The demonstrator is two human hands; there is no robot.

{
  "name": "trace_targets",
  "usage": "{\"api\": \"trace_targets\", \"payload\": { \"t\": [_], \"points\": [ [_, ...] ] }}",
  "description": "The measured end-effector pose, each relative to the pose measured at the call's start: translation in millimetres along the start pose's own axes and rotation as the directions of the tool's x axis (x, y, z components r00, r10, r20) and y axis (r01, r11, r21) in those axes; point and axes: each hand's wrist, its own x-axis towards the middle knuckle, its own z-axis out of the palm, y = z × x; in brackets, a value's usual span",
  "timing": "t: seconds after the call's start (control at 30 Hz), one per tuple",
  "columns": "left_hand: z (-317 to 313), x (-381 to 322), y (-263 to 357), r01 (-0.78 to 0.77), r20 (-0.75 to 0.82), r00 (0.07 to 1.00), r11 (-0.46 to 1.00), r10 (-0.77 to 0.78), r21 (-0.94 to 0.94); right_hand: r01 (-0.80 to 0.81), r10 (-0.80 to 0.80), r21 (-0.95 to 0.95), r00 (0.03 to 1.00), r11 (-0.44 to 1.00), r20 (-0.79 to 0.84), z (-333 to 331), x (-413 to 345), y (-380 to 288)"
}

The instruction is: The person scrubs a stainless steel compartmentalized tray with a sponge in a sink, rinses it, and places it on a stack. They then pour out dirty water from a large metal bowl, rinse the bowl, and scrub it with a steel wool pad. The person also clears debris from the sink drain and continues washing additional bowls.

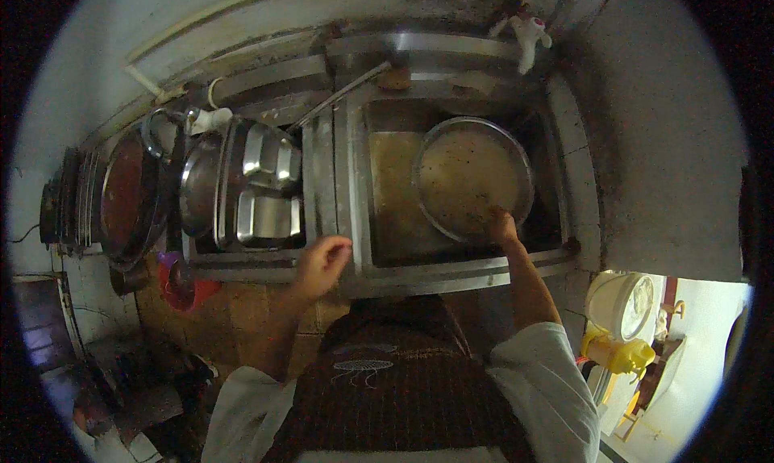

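In the right-hand sink basin [399,233], a large round metal vessel [417,178] sits in cloudy brownish water [393,160]. Murky liquid with dark specks [468,166] fills the vessel. My right hand [502,224] reaches over its near right rim, fingertips down at the liquid; blur and murk hide whether they grip anything. Near the sink's front edge, left of that basin, my left hand [323,263] is loosely curled with nothing visible in it. Left of the divider, shiny rectangular steel pans [269,218] stand close to the left hand.
Further left are a round pan [202,185], a large reddish-brown round pan [124,191] and several upright dark trays [78,197]. A red plastic container [196,293] sits below the counter. A white spray-bottle head [529,36] is at the back. At right stand a white bucket [611,306] and a yellow cloth [629,354].
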Motion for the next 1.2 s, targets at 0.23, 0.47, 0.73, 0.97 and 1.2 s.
{"api": "trace_targets", "payload": {
  "t": [0.23, 0.47, 0.73, 0.97, 1.2],
  "points": [
    [138, 87, -37, 0.115, 0.264, 0.96, 0.992, -0.096, -0.06, 0.104, -0.041, 0.459, 0.989, 0.882, -0.145, -22, 40, 28],
    [202, 177, -80, 0.535, 0.116, 0.839, 0.845, -0.531, -0.002, 0.11, 0.01, 0.485, 0.971, 0.868, -0.239, -28, 75, 96],
    [213, 239, -103, 0.442, -0.084, 0.897, 0.892, -0.435, 0.1, 0.133, 0.002, 0.488, 0.964, 0.862, -0.267, -13, 101, 148],
    [218, 300, -134, 0.367, -0.102, 0.87, 0.771, -0.482, -0.52, 0.176, -0.147, 0.148, 0.971, 0.973, -0.19, 16, 122, 252],
    [221, 309, -147, 0.259, -0.162, 0.849, 0.663, -0.503, -0.702, 0.155, -0.23, -0.403, 0.962, 0.902, -0.147, 22, 124, 307]
  ]
}}
